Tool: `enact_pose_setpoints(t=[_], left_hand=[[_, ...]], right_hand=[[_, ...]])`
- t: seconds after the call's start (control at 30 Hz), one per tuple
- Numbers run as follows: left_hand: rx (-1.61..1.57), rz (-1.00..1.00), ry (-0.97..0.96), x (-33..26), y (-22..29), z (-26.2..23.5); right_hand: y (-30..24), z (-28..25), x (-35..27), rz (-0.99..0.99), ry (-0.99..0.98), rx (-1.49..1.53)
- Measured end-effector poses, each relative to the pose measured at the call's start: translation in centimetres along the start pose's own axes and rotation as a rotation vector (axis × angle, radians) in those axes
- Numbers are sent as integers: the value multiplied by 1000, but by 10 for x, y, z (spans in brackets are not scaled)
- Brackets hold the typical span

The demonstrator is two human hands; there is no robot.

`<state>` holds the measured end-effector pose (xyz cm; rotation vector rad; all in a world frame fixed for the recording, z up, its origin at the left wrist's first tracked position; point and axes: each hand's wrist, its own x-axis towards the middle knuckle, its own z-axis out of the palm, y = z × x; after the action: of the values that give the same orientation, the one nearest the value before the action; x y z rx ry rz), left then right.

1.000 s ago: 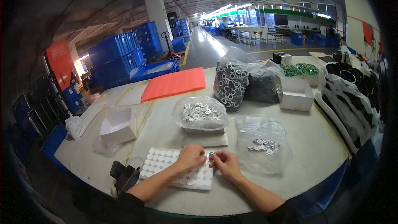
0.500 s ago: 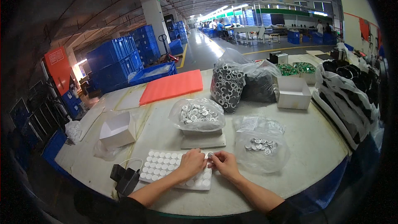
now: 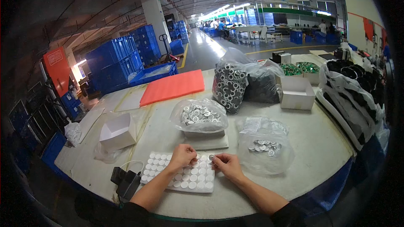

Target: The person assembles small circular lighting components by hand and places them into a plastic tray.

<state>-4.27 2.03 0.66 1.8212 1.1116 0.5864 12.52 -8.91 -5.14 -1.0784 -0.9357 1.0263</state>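
Note:
Rows of round white discs (image 3: 184,184) fill a flat white tray (image 3: 191,191) on the near part of the table. Above the tray's far middle is my left hand (image 3: 184,156), its fingers drawn together; what they hold, if anything, is hidden. At the tray's far right corner my right hand (image 3: 228,166) pinches a small round silver part (image 3: 211,157) between thumb and fingers. Similar silver parts (image 3: 198,114) lie in an open plastic bag just beyond the tray, and more sit in a clear bag (image 3: 269,164) to the right.
A black power adapter (image 3: 128,185) with a white cable lies left of the tray. Open white boxes stand at left (image 3: 118,132) and far right (image 3: 297,94). Further back are a bag of ring-shaped parts (image 3: 230,88), red foam sheets (image 3: 172,88) and a bulky bag of black items (image 3: 351,96).
My left hand has moved left, away from my right hand, uncovering more discs. My right hand stays at the tray's corner with the silver part.

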Motion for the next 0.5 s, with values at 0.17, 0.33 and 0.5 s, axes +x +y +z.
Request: enact_pose_setpoints(t=[0.17, 0.33, 0.5], left_hand=[[-244, -35, 103, -13, 11, -1], [-509, 186, 108, -33, 10, 13], [-496, 139, 18, -43, 6, 24]], right_hand=[[3, -2, 1, 70, 7, 6], [-1, -2, 2, 97, -20, 52], [-16, 1, -7, 81, -18, 41]])
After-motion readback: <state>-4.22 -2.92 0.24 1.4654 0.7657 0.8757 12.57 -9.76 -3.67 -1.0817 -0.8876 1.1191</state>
